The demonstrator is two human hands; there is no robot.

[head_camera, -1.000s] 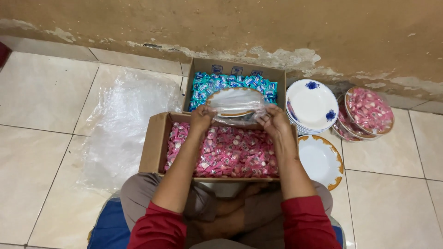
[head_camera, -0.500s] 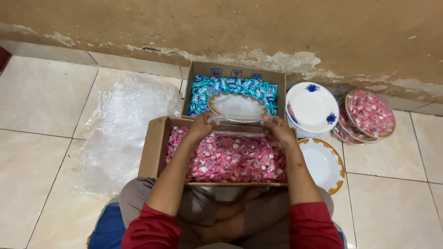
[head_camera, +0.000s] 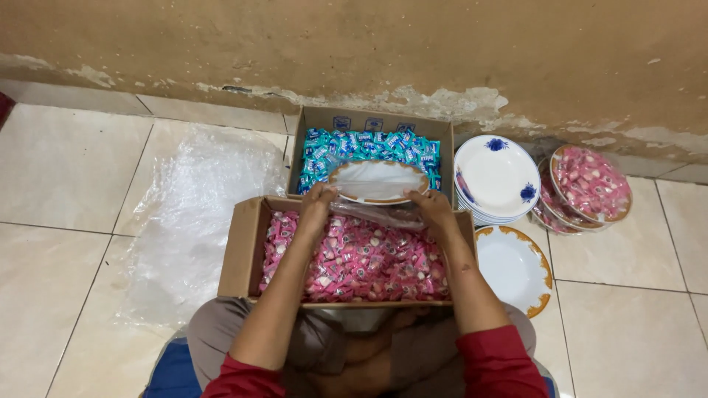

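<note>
Holding a gold-rimmed plate [head_camera: 377, 182] by its two ends, the left hand [head_camera: 318, 203] and the right hand [head_camera: 430, 206] have their fingers curled around the rim, with a clear plastic film [head_camera: 380, 214] hanging just below it. The plate sits over the gap between a cardboard box of pink wrapped sweets [head_camera: 354, 258], close to the person's lap, and a second box of blue wrapped sweets [head_camera: 369, 147] against the wall. A stack of white plates with blue flowers [head_camera: 495, 177] stands to the right, beside plates already covered with pink sweets [head_camera: 590, 184], and one empty gold-rimmed plate [head_camera: 512, 269] lies on the tiled floor. A large plastic sheet [head_camera: 192, 221] is spread to the left. The grip looks light and at the edges only; I judge the plate could tip and drop onto the sweets, or the loose film could slide off.
</note>
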